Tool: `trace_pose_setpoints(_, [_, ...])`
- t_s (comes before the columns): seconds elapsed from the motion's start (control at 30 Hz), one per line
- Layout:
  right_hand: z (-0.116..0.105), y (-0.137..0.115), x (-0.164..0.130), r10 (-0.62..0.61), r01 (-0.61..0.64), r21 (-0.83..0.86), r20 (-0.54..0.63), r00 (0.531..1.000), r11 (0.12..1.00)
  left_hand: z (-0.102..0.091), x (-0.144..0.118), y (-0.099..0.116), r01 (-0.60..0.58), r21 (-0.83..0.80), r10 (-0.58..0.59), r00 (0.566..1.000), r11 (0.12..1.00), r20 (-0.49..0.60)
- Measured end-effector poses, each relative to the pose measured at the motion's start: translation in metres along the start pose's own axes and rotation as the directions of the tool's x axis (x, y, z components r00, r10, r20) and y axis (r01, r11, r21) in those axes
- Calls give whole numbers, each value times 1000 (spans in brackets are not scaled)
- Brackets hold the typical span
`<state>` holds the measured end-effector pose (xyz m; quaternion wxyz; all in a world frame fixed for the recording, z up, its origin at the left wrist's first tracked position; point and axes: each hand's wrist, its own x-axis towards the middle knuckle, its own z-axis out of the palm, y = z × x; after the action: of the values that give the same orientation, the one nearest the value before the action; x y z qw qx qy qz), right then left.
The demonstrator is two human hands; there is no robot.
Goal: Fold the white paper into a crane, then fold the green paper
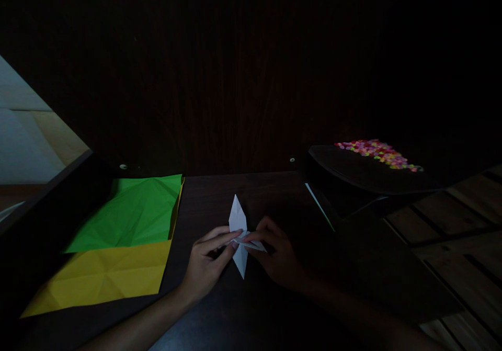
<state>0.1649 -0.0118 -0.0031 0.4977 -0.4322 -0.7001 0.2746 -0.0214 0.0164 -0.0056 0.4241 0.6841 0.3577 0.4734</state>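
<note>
A white folded paper (237, 219) with pointed ends lies on the dark tabletop between my hands. One point faces away from me, another toward me, and a third sticks out to the right under my right fingers. My left hand (206, 259) grips the paper's middle from the left, thumb below and fingers above. From the right, my right hand (276, 251) pinches the flap by the centre, its fingers bent. The creases under the fingertips are partly hidden.
Left of my hands, a creased green sheet (137, 212) overlaps a creased yellow sheet (105, 278). A dark panel (235, 79) rises behind the tabletop (219, 314). At right, small colourful pieces (380, 152) lie on a dark curved surface, with a thin pale strip (319, 206) nearer me.
</note>
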Motion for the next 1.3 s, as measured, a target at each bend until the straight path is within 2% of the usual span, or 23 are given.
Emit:
trace_pose_setpoints(0.2, [1,0,-1,9,-10,-38,-33,999,999,-1,-1,-2,-26,29,26,1000,999,0])
trace_pose_setpoints(0.37, [3,-1,1,49,-48,11,-107,993,999,0,-2,0,-84,16,82,994,996,70])
trace_pose_setpoints(0.47, [2,3,5,106,-91,116,-134,985,989,0,-3,2,-127,24,125,989,992,74])
trace_pose_setpoints(0.53, [0,6,8,144,-116,228,-110,984,967,-1,-3,3,-159,50,156,986,986,55])
trace_pose_setpoints(0.7, [-1,16,12,223,-183,486,-24,975,855,0,-6,2,-251,199,265,963,947,-48])
trace_pose_setpoints(0.83, [-1,20,11,229,-204,563,26,973,801,2,-10,-4,-227,201,256,957,953,-134])
trace_pose_setpoints(0.97, [-5,23,14,163,-164,488,45,986,857,3,-15,-9,-180,190,221,950,965,-222])
trace_pose_setpoints(1.17, [-20,27,18,57,-65,284,37,998,957,3,-12,-2,-246,179,281,938,953,-205])
trace_pose_setpoints(1.3, [-28,19,19,-37,31,126,53,998,992,3,-9,-1,-246,216,289,937,945,-195])
